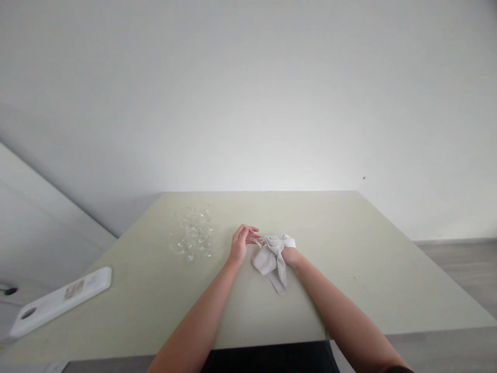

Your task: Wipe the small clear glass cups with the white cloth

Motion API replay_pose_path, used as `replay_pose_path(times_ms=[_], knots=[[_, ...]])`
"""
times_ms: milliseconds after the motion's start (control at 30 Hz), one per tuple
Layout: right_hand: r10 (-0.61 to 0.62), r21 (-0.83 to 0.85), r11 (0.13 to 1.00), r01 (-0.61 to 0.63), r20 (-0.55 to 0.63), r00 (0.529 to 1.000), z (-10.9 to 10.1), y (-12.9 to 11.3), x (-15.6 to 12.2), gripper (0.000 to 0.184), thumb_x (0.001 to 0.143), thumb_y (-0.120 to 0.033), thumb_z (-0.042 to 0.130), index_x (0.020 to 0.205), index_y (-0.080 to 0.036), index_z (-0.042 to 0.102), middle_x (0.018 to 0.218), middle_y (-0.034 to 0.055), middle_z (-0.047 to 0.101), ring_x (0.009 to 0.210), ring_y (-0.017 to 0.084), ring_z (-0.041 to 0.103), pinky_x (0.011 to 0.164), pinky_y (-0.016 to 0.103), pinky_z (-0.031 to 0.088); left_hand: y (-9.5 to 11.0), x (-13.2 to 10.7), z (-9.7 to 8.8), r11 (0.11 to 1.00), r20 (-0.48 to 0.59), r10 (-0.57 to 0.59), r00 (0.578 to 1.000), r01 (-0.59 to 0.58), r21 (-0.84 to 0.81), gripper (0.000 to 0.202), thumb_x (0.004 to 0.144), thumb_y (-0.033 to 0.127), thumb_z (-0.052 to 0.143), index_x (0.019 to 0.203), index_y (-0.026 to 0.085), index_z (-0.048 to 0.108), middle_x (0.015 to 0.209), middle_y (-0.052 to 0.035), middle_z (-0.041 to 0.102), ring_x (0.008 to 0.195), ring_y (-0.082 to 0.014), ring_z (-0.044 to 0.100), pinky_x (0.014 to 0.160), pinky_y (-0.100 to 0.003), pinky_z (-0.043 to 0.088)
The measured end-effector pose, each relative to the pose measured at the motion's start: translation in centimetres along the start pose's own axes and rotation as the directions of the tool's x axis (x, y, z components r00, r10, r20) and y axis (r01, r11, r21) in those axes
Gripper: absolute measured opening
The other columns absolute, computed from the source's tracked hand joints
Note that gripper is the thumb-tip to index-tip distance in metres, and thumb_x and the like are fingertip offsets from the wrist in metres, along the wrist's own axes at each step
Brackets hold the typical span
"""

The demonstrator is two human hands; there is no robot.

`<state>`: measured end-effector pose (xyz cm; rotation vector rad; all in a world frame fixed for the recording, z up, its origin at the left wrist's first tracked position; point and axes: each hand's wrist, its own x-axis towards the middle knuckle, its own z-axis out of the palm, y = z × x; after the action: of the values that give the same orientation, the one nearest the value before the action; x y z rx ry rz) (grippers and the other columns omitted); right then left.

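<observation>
Near the middle of the pale table (147, 305), a person's two bare hands work at one clear glass (254, 240); the left hand (239, 243) pinches its stem end between thumb and fingers, with the fingertips pointing to the right; the right hand (290, 256) grips a light grey cloth (271, 255), most of its fingers hidden by the folds; the cloth covers the far end of the glass, so what lies beneath cannot be seen, and a loose corner hangs down toward the near edge; the two hands are apart, with glass and cloth between them.

Left of the left hand, well apart from it, a cluster of clear glasses (194, 230) stands close together on the table; they overlap, and I cannot tell how many there are; farther left, at the table's side edge, lies a long white object (64, 300) with rounded corners, a dark round spot at its near end and a blurred label; behind the table rises a plain pale wall (248, 103).
</observation>
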<state>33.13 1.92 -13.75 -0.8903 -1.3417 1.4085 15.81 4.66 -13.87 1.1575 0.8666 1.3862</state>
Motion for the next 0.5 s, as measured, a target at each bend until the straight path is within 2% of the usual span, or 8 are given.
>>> replay_pose_path(times_ms=[200, 300, 400, 500], knots=[[-0.113, 0.019, 0.993, 0.112, 0.039, 0.993, -0.1, 1.0, 0.4, 0.05, 0.054, -0.036, 0.083, 0.1, -0.02, 0.071, 0.09, 0.007, 0.075, 0.09, 0.026, 0.069, 0.086, 0.04, 0.054, -0.5, 0.4, -0.1, 0.999, -0.023, -0.032, 0.999, 0.032, 0.006, 0.039, 0.079, 0.054, 0.061, 0.071, 0.015, 0.058, 0.087, -0.008, 0.071, 0.065, -0.0198, 0.07, 0.054, -0.029, 0.055], [-0.086, 0.162, 0.982, 0.1, -0.088, 0.992, 0.0, 1.5, 0.6, 0.049, 0.057, -0.035, 0.082, 0.102, -0.019, 0.069, 0.094, 0.0084, 0.074, 0.094, 0.026, 0.068, 0.089, 0.039, 0.053, -0.3, 0.4, 0.2, 0.995, -0.108, -0.066, 0.992, 0.057, -0.086, 0.036, 0.077, 0.05, 0.063, 0.068, 0.016, 0.056, 0.08, -0.0056, 0.07, 0.061, -0.0181, 0.068, 0.053, -0.028, 0.053], [-0.036, 0.308, 0.945, 0.111, -0.24, 0.97, 0.1, 1.7, 0.9, 0.044, 0.067, -0.046, 0.075, 0.101, -0.02, 0.066, 0.094, 0.0081, 0.073, 0.094, 0.025, 0.067, 0.087, 0.037, 0.054, -0.2, 0.5, 0.3, 0.964, -0.232, -0.134, 0.963, 0.073, -0.257, 0.033, 0.074, 0.047, 0.066, 0.066, 0.018, 0.053, 0.07, -0.0013, 0.066, 0.057, -0.0146, 0.064, 0.052, -0.024, 0.049], [-0.05, 0.331, 0.933, 0.139, -0.263, 0.963, 0.4, 1.7, 1.2, 0.05, 0.067, -0.051, 0.075, 0.105, -0.021, 0.063, 0.096, 0.0059, 0.072, 0.092, 0.025, 0.068, 0.083, 0.037, 0.055, -0.3, 0.5, 0.4, 0.915, -0.28, -0.223, 0.934, 0.102, -0.391, 0.036, 0.071, 0.049, 0.067, 0.065, 0.019, 0.049, 0.065, 0.0016, 0.061, 0.057, -0.0138, 0.062, 0.055, -0.024, 0.048]])
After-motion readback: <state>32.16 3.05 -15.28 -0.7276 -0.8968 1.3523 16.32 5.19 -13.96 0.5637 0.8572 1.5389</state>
